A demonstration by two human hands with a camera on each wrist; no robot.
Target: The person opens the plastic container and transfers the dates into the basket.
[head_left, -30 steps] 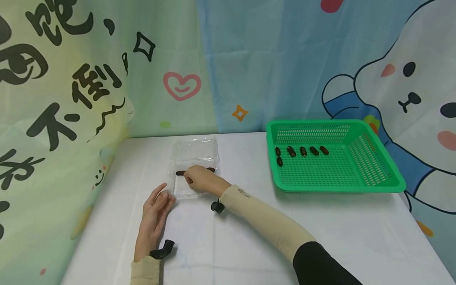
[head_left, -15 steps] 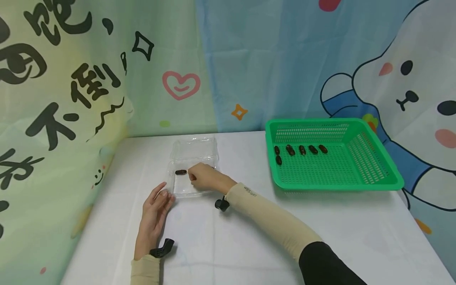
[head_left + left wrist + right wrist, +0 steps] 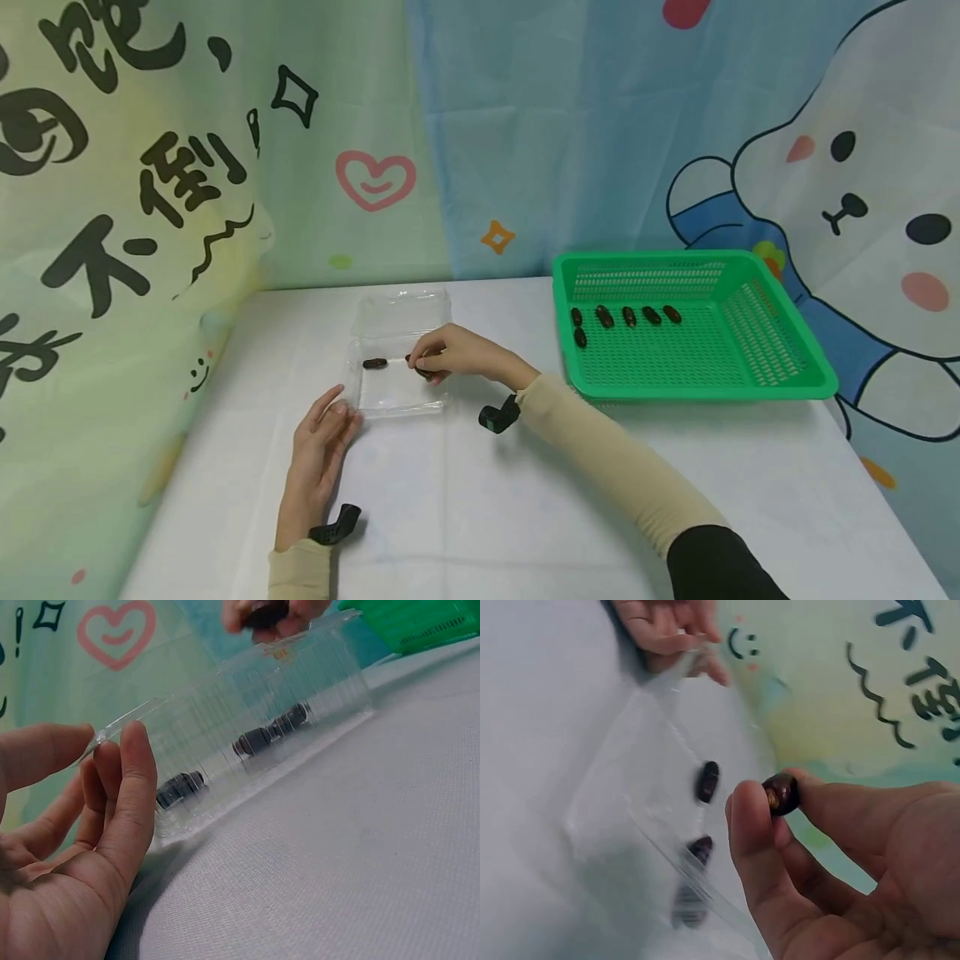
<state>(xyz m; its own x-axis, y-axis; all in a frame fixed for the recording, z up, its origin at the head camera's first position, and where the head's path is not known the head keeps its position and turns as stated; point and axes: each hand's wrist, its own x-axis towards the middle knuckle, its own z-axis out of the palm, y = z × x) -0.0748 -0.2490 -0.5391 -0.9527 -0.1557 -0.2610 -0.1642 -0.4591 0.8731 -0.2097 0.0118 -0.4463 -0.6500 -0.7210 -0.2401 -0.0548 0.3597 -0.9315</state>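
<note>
In the head view, the left forearm (image 3: 300, 571) rises from the bottom edge, left of centre, in a tan sleeve; the left hand (image 3: 318, 450) points upward, and the left wrist view shows its thumb and fingertips drawn together in a pinch. The right forearm (image 3: 615, 458) slants from the lower right toward the middle, tan-sleeved with black behind. The right hand (image 3: 468, 353) points left, its thumb and fingers curled into a pinch.

Head view downward; wrist views close; container (image 3: 393, 392) shared
</note>
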